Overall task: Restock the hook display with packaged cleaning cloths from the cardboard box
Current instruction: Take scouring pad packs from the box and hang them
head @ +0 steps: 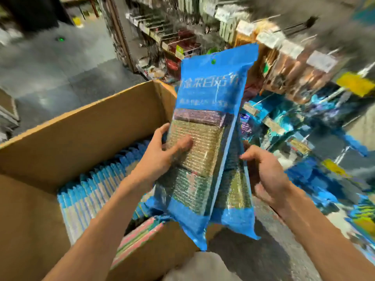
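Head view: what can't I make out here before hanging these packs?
All in the head view:
- Display: motion blur; free hooks cannot be told.
- Rear pack: mostly hidden behind front pack.
- Front pack's print: smeared, unreadable.
- Box: cut off by left and bottom edges; left arm covers part of its stock.

The box (81, 126) stood open-topped at 8 o'clock, its left side filled with upright packs (97, 185). At 2 o'clock the display (294, 63) was crowded with hanging goods. Bare floor (50, 78) lay at 10 o'clock. The held packs (205, 126) blocked the middle.
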The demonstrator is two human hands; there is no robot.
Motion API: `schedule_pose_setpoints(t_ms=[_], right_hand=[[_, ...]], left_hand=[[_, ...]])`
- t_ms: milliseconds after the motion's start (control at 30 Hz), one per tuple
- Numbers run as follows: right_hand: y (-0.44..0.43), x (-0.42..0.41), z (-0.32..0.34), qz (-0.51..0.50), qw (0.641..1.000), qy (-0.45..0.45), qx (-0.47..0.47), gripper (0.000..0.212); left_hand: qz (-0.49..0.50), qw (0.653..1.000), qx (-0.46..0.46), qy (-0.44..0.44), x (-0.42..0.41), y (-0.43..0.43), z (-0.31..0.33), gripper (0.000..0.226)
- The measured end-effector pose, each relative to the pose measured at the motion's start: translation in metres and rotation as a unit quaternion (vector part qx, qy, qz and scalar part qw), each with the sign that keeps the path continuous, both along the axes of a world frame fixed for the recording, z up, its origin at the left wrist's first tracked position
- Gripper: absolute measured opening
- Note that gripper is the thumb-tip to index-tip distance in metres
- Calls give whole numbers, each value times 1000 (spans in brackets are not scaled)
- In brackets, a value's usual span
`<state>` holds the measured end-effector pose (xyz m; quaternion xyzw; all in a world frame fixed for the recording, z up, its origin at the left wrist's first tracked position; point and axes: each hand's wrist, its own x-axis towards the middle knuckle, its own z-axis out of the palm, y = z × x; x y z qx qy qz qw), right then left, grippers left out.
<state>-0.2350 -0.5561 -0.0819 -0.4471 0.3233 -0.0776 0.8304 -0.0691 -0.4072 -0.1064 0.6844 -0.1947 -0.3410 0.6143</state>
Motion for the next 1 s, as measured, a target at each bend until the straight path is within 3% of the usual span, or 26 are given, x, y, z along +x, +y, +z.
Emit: schedule_pose_setpoints(t_ms=[67, 167, 267, 367, 433, 500, 533, 633, 733, 867, 933, 1000], right_hand=[[-13, -42, 12, -25, 999, -31, -14, 37], [-37, -107, 36, -40, 994, -78, -60, 31], [-68, -169, 59, -64, 985, -28, -159, 69], [-98, -229, 88, -125, 966, 6, -228, 95], [-116, -269, 107, -189, 942, 14, -276, 83], [-133, -307, 126, -240, 921, 25, -306, 47], [-142, -325, 133, -266, 909, 33, -318, 38], [-161, -368, 151, -327, 880, 43, -342, 58], [-180, -400, 163, -362, 860, 39, -357, 70], [-201, -427, 178, -424, 830, 17, -361, 40], [-209, -437, 186, -449, 817, 15, -360, 38], [-219, -447, 191, -456, 807, 13, -374, 37]], left_hand=[[-66, 997, -27, 25, -30, -22, 12, 69], [-139, 989, -40, 18, -80, -58, 31, 61], [-189, 980, -55, -3, -136, -102, 52, 65], [-228, 969, -93, -26, -200, -151, 72, 35], [-261, 958, -116, -13, -240, -180, 83, 33], [-285, 949, -133, -4, -275, -206, 96, 45], [-294, 946, -140, 0, -290, -218, 104, 42], [-325, 934, -151, -4, -323, -256, 118, 35], [-322, 933, -158, -30, -348, -293, 136, 48], [-315, 929, -177, -80, -373, -339, 165, 61], [-330, 915, -203, -117, -382, -360, 176, 73], [-342, 896, -245, -143, -388, -382, 185, 58]])
